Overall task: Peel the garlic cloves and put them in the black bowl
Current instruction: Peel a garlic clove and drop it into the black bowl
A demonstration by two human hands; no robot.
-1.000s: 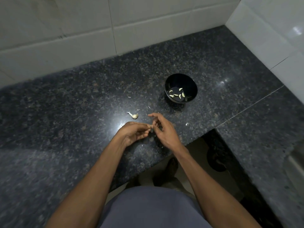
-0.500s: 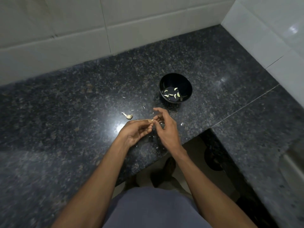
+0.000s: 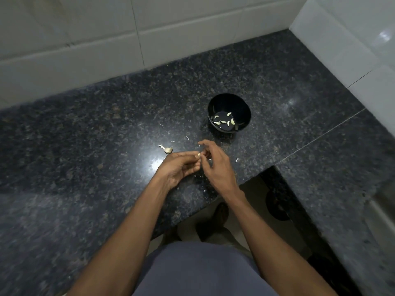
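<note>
Garlic clove pinched between both hands above the counter

Your left hand (image 3: 181,167) sits palm up over the dark speckled granite countertop (image 3: 85,146), its thumb and fingers curled in to pinch a small pale garlic clove (image 3: 199,154) at their tips. Your right hand (image 3: 215,165) meets it from the other side, with the thumb and middle fingers bent onto the same clove and the index finger stretched out away from it. Both hands hover just above the stone, close to its front edge.

Beyond your right hand, a little farther back on the counter, stands the small round black bowl (image 3: 245,107). Several peeled whitish garlic cloves (image 3: 224,121) lie loose on its bottom. The bowl and your hands are apart, with bare stone between them.

Just to the left of your left hand, a pale garlic piece with a thin stalk (image 3: 166,149) lies on the counter; whether it is a clove or only skin, you cannot tell from here. Small white flecks of papery skin (image 3: 187,137) are scattered between your hands and the bowl, and one more lies to the right of your right hand. White wall tiles (image 3: 85,50) run along the back and the right side of the counter.
</note>
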